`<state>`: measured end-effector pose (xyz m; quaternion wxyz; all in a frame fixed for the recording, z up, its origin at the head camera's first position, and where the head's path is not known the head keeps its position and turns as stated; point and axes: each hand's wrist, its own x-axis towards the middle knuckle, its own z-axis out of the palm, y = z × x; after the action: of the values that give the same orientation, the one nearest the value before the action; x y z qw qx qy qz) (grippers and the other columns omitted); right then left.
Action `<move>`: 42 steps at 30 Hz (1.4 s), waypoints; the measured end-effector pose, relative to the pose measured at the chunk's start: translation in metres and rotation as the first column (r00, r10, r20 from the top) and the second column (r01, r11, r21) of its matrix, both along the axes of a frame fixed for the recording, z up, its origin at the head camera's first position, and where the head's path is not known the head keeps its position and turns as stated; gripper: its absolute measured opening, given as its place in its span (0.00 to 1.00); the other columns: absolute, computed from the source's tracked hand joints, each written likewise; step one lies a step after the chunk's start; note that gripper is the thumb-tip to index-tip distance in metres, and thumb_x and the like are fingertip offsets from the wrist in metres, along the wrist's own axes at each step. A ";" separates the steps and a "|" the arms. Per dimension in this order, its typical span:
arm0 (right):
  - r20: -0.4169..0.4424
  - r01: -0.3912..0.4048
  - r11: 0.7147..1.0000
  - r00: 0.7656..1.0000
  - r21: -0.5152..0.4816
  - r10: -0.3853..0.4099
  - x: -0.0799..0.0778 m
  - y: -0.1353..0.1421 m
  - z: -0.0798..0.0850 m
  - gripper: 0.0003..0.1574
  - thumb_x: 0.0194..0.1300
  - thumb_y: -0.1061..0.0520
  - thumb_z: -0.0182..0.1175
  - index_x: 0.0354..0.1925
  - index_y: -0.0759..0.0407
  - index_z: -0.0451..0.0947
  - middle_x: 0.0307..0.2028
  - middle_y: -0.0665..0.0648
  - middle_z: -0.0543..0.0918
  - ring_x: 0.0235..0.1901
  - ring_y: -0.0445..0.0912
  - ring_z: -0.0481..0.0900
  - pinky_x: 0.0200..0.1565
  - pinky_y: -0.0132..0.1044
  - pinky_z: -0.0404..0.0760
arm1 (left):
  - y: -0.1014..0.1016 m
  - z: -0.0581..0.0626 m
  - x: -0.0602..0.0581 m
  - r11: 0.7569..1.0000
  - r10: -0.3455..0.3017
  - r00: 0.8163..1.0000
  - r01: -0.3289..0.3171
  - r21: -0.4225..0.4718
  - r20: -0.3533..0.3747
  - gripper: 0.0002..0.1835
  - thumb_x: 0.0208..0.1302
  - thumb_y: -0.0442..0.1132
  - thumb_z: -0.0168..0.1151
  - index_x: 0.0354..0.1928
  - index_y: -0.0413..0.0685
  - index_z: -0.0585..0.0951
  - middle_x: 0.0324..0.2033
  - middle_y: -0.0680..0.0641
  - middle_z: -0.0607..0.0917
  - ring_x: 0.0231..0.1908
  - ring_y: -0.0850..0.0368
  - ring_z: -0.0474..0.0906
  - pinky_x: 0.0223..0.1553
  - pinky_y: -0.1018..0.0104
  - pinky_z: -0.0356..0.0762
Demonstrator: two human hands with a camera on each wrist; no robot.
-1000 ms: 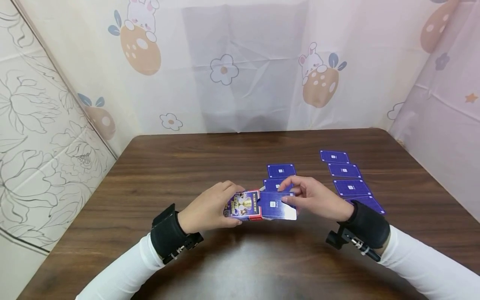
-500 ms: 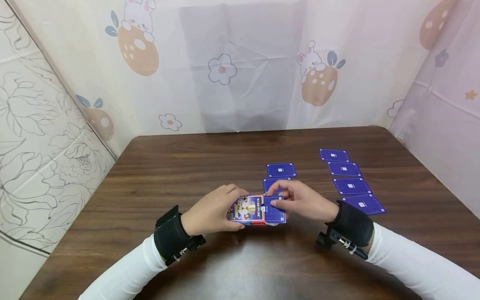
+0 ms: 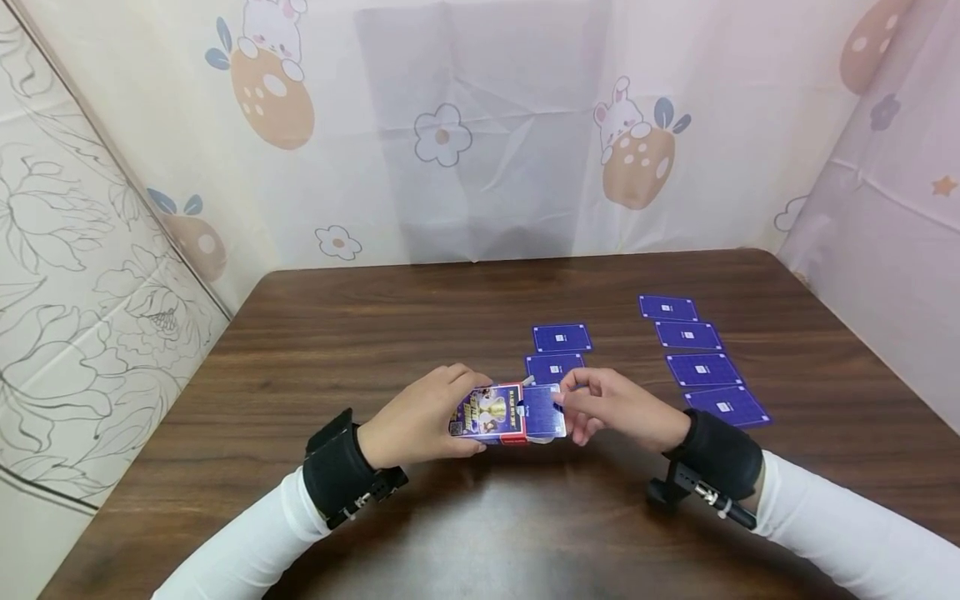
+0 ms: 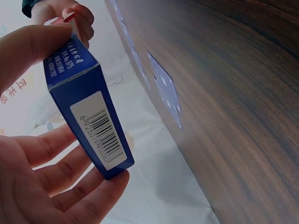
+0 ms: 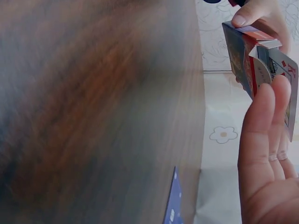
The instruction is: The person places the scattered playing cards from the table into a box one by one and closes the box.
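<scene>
My left hand (image 3: 420, 421) grips a blue and red playing-card box (image 3: 491, 412) with a gold trophy on its front. In the left wrist view a barcode label (image 4: 100, 130) shows on its end, with my thumb on one side and fingers beneath. From the box's right end sticks a blue-backed playing card (image 3: 542, 412). My right hand (image 3: 618, 408) pinches its outer end, thumb on the back, fingers under it. The right wrist view shows the printed face of the protruding card (image 5: 292, 70), a red mark at its corner, and the opened box flap (image 5: 261, 70).
Two blue-backed cards (image 3: 561, 337) lie face down just behind the box on the brown wooden table (image 3: 360, 325). A column of several more cards (image 3: 703, 370) lies at the right. A patterned curtain (image 3: 517, 125) hangs behind the table.
The card stands out less from the box than a second ago, having slid leftward into it. My right hand went left with it, then back right slightly, its fingers shifting to the card's outer end.
</scene>
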<state>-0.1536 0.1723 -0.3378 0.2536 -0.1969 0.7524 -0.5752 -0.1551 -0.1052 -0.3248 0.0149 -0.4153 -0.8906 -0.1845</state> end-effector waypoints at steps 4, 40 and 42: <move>0.048 -0.013 0.999 0.999 -0.045 0.015 0.000 0.003 -0.001 0.14 0.67 0.56 0.49 0.37 0.69 0.67 0.26 0.63 0.76 0.24 0.49 0.76 0.31 0.38 0.78 | 0.000 0.000 -0.001 1.000 0.002 1.000 -0.002 -0.001 0.006 0.37 0.43 0.53 0.70 0.55 0.48 0.69 0.45 0.52 0.74 0.41 0.62 0.66 0.42 0.67 0.68; -0.578 -0.013 0.942 0.786 0.336 0.217 0.000 0.063 0.021 0.07 0.59 0.56 0.60 0.39 0.49 0.75 0.31 0.45 0.79 0.31 0.39 0.76 0.31 0.36 0.76 | -0.002 -0.008 -0.004 1.000 -0.010 1.000 0.010 0.003 -0.016 0.36 0.43 0.53 0.70 0.55 0.47 0.69 0.46 0.51 0.74 0.43 0.61 0.67 0.45 0.66 0.67; -0.598 -0.043 0.918 0.747 0.394 0.291 -0.002 0.081 0.020 0.10 0.58 0.55 0.61 0.40 0.49 0.74 0.34 0.45 0.79 0.34 0.39 0.76 0.34 0.37 0.77 | -0.004 -0.007 -0.004 1.000 -0.001 1.000 0.001 0.004 -0.018 0.36 0.43 0.52 0.70 0.55 0.47 0.69 0.45 0.52 0.74 0.42 0.61 0.67 0.45 0.66 0.67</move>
<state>-0.1561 0.2536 -0.3176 0.0619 -0.4012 0.8630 -0.3009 -0.1594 -0.1089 -0.3318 0.0238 -0.4173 -0.8899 -0.1826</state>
